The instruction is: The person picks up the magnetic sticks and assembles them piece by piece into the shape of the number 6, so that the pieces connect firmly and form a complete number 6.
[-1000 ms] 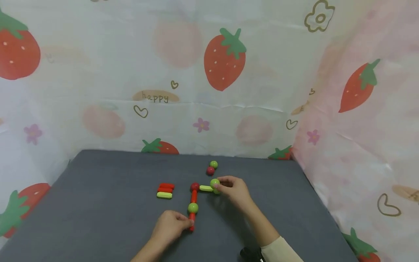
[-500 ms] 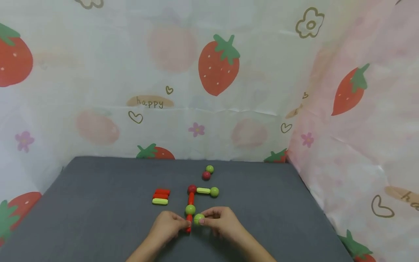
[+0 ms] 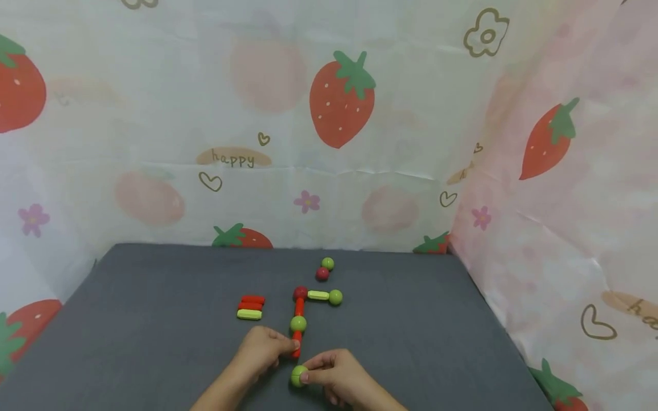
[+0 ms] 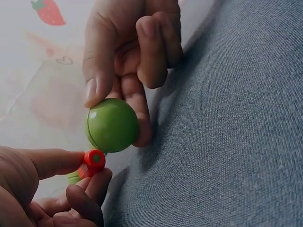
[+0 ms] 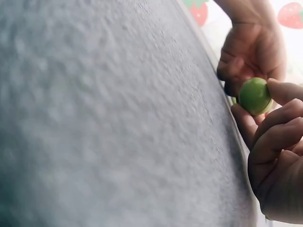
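Observation:
My left hand (image 3: 261, 351) pinches the near red rod (image 4: 96, 160) between thumb and fingers; its round end faces the camera in the left wrist view. That rod joins a green ball (image 3: 298, 324), a farther red rod (image 3: 299, 307) and a red ball (image 3: 300, 293) in one line. From the red ball, a yellow-green rod (image 3: 318, 295) runs right to another green ball (image 3: 335, 297). With thumb and fingers, my right hand (image 3: 341, 377) holds a loose green ball (image 4: 113, 125), which has a seam, just on the near side of the pinched rod's end.
Left of the joined pieces, two red rods (image 3: 252, 299) and a yellow-green rod (image 3: 249, 314) lie side by side. Farther back are a spare red ball (image 3: 322, 274) and a green one (image 3: 328, 263). A strawberry-print cloth (image 3: 247, 194) hangs behind the grey table (image 3: 169, 297).
The right hand has carried its green ball from beside the far-right ball toward me, to the near end of the red rod. The left hand keeps its pinch on that rod.

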### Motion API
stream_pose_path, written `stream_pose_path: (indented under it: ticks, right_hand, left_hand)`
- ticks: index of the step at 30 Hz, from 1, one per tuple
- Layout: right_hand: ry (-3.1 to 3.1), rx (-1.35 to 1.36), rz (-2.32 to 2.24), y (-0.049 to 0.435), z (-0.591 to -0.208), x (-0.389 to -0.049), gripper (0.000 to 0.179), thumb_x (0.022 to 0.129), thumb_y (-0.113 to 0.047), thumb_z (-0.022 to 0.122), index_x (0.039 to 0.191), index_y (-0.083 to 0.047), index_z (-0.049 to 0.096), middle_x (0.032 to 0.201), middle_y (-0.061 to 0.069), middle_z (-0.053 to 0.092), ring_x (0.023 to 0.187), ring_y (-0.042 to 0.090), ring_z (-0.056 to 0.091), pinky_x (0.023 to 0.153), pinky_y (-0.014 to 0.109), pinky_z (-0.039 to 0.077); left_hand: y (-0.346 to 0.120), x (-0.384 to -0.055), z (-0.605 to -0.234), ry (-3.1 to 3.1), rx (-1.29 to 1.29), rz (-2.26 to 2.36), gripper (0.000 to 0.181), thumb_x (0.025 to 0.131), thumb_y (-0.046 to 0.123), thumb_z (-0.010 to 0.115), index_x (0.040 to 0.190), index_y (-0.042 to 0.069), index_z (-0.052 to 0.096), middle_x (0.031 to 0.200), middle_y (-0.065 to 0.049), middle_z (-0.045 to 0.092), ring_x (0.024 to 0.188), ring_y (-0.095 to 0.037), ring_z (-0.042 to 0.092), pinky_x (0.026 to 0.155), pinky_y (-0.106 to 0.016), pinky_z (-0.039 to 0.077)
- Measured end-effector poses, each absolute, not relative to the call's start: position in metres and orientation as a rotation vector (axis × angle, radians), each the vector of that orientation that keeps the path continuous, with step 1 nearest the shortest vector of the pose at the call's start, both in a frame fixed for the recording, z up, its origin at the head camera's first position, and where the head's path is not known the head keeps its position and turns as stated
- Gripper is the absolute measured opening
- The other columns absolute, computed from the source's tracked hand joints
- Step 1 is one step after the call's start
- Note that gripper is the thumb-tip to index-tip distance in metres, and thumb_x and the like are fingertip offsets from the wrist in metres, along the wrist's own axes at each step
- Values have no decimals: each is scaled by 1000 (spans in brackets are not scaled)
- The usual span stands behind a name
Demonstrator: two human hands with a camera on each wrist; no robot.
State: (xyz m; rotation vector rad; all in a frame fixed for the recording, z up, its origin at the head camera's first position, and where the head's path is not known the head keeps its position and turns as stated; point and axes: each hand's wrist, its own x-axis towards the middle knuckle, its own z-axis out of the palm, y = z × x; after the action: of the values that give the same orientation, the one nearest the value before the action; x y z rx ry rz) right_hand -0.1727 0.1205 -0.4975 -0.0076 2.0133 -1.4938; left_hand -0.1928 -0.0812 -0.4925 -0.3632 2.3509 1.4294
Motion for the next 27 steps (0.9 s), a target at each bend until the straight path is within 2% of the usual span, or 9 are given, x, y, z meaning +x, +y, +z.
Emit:
stream_pose_path:
  ticks: [7, 20, 27]
  right_hand:
    - [2006, 50, -1515, 122, -507, -171, 32, 75, -39, 82, 98, -16, 77, 79, -4, 74, 37, 4, 37, 35, 21, 31]
    - [1977, 68, -1602, 105, -505, -178, 33, 76, -38, 82, 98, -13, 76, 63, -7, 65, 35, 2, 39, 35, 19, 31]
    - [1946, 91, -1613, 105, -503, -177, 32, 77, -36, 81, 98, -12, 76, 65, -7, 67, 36, 2, 39, 35, 18, 31]
  left_hand:
    - [-77, -194, -494, 2287, -330, 1450, 23, 76, 40, 80, 82, 18, 78, 49, 7, 46, 39, -5, 27, 39, -23, 24]
    - [-85, -193, -490, 2269, -342, 1487, 25, 78, 40, 79, 87, 17, 78, 49, 6, 46, 40, -6, 26, 39, -24, 23]
    - [-85, -191, -492, 2291, -339, 1490, 24, 77, 40, 79, 85, 17, 78, 49, 7, 46, 38, -6, 25, 37, -23, 23]
